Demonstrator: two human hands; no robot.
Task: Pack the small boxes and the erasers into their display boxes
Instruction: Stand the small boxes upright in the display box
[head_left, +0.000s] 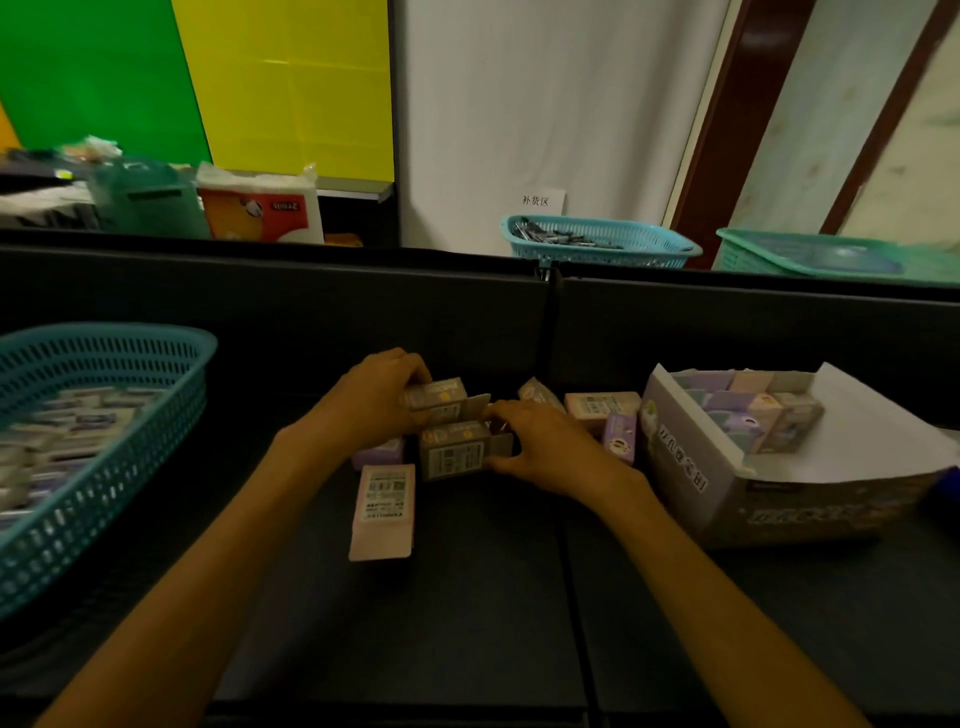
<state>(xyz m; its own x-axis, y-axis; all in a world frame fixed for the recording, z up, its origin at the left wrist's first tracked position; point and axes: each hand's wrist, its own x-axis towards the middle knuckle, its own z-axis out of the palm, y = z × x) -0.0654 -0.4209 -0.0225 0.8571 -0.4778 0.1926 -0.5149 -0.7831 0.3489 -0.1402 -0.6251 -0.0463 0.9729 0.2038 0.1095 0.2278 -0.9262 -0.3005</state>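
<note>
- The left hand (378, 396) curls its fingers over the top of a small grey-brown carton (435, 393), gripping it; the card looks matte, with a printed face and an open end flap.
- The right hand (540, 446) has its fingers bent around the right end of a second grey carton (455, 453), thumb against the lower edge and fingertips at the loose flap; this rectangular box bears a white barcode label.
- The two held cartons sit one behind the other, touching, on the dark tabletop (467, 597), which is smooth and flat with a seam running front to back.
- Just beside them lie more small boxes: a pale pink one (383, 511) flat with its label up, a lilac one (378, 453) partly under the left wrist, and a pink one (600, 408) and a purple one (621, 437) behind the right hand.
- To the right stands the display box (727, 488), grey printed cardboard with its white lid flap open, partly filled with upright pastel boxes.
- At the left, a teal plastic lattice basket (104, 441) holds blurred, flat wrapped erasers (62, 431).
</note>
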